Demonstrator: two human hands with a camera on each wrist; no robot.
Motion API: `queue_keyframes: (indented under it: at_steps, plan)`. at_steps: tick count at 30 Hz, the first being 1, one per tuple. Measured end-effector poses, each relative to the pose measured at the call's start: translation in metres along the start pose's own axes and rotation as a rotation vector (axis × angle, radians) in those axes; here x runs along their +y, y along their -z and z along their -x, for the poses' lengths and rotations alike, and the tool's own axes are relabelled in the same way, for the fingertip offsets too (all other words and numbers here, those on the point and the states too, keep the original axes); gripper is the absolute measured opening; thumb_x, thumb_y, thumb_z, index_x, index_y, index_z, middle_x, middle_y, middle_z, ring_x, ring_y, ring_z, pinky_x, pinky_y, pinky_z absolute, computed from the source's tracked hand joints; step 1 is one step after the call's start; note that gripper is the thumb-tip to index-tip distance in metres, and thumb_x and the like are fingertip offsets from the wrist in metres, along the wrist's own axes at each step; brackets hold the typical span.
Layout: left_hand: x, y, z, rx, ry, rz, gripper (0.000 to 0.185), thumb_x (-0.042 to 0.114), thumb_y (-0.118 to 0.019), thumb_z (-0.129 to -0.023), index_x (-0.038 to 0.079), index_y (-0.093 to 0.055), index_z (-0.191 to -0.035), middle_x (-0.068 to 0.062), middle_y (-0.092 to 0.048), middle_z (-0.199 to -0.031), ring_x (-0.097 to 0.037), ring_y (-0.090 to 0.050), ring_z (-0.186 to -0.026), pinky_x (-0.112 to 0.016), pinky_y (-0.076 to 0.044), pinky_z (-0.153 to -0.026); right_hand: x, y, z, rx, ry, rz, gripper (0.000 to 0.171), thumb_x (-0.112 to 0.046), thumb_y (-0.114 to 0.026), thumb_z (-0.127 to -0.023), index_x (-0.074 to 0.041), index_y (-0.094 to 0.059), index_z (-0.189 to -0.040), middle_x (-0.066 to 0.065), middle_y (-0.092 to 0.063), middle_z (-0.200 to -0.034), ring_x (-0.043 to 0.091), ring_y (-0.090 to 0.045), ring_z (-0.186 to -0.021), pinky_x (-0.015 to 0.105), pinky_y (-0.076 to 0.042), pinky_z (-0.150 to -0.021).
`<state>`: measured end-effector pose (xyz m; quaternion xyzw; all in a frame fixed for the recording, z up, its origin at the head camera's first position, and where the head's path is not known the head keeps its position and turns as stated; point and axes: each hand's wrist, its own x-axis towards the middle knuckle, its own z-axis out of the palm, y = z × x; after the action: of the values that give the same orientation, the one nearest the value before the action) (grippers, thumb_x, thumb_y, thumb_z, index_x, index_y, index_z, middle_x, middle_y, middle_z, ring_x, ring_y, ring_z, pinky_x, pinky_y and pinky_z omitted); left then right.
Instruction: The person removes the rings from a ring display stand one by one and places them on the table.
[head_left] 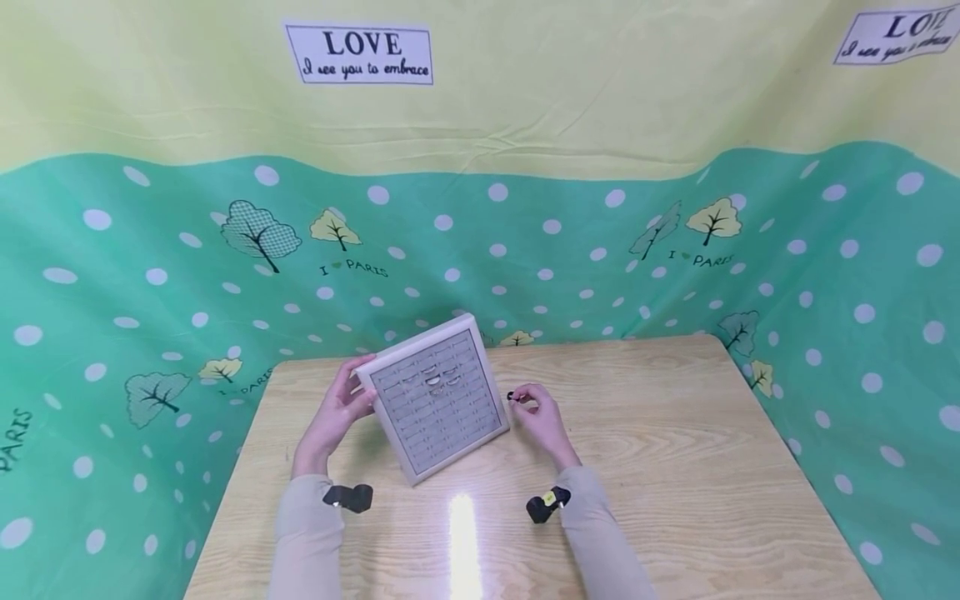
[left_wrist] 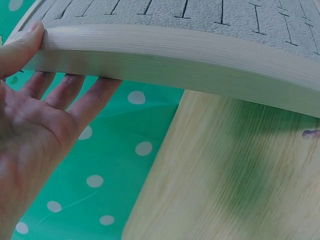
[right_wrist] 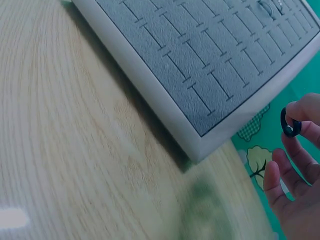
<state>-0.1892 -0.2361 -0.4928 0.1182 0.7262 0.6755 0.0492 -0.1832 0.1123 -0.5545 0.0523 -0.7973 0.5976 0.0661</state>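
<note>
A square ring display tray with a pale frame and grey slotted foam leans tilted over the table. My left hand grips its upper left side, thumb on the frame's front and fingers behind, as the left wrist view shows. Several silvery rings sit in slots near the tray's upper middle. Off the tray's right edge, my right hand pinches a black ring between thumb and forefinger. Its other fingers are loosely bent in the right wrist view.
The wooden table extends under the tray and both hands. A green dotted curtain hangs along the back and sides. Each wrist wears a small black camera. A bright light reflection lies on the table's front.
</note>
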Motion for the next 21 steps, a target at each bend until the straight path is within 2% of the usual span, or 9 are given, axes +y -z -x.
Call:
queue_keyframes:
  at_steps: [2,9,16,21]
  plan:
    - [0.000,0.000,0.000,-0.002,-0.004,-0.002,0.054,0.002,-0.053,-0.097,0.013,-0.032,-0.145,-0.014,-0.051,-0.130,-0.017,-0.059,-0.108,-0.038,-0.052,-0.086,0.013,0.000,-0.003,0.017,-0.021,-0.001,0.009,0.004,-0.066,-0.085,0.002,-0.065,-0.094,0.014,-0.060,-0.105,0.031,-0.057,-0.097,0.027,-0.049,-0.075]
    - [-0.002,0.001,-0.002,-0.006,-0.006,0.002,0.054,0.000,-0.053,-0.097,0.013,-0.034,-0.145,-0.008,-0.053,-0.129,-0.018,-0.059,-0.110,-0.038,-0.052,-0.086,0.032,0.009,-0.002,0.038,0.004,0.033,0.007,0.003,-0.066,-0.084,0.000,-0.066,-0.091,0.013,-0.061,-0.102,0.030,-0.057,-0.094,0.032,-0.051,-0.076]
    - [-0.001,0.001,-0.001,-0.002,0.002,0.003,0.054,-0.001,-0.054,-0.096,0.012,-0.034,-0.145,-0.012,-0.052,-0.130,-0.018,-0.059,-0.109,-0.039,-0.052,-0.086,0.051,0.021,-0.001,0.041,-0.088,0.087,0.010,-0.002,-0.070,-0.084,-0.003,-0.069,-0.094,0.009,-0.060,-0.104,0.025,-0.055,-0.095,0.035,-0.048,-0.082]
    - [-0.002,0.001,-0.001,-0.004,-0.001,-0.003,0.054,0.001,-0.053,-0.097,0.013,-0.033,-0.146,-0.013,-0.051,-0.131,-0.018,-0.059,-0.109,-0.039,-0.052,-0.086,0.063,0.029,-0.003,0.064,-0.076,0.117,0.010,-0.003,-0.071,-0.084,-0.001,-0.069,-0.094,0.012,-0.061,-0.104,0.026,-0.055,-0.096,0.038,-0.046,-0.083]
